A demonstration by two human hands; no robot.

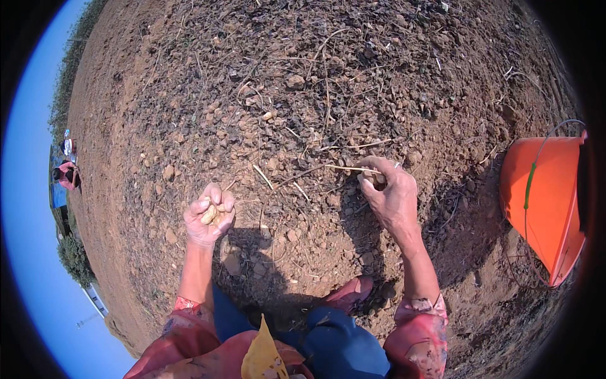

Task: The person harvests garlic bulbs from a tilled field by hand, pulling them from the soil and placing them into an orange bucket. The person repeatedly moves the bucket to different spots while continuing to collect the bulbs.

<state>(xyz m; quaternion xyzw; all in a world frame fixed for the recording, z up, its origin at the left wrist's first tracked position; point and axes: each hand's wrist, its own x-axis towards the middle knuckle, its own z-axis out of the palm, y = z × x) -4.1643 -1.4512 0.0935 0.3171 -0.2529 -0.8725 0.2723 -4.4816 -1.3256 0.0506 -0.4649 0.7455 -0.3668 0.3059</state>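
Several peanuts in their shells rest in the curled fingers of my left hand, its palm turned up above the soil. Low over the ground, my right hand pinches a brownish lump between thumb and fingers; whether it is a peanut or a clod is unclear. A thin dry stalk reaches leftward from those same fingers. Farther out on the soil lies a pale peanut pod.
An orange bucket with a wire handle and green grip is on the right. Dry stems, leaf litter and clods cover the brown field. My shoe is below. Another person is far left, near trees.
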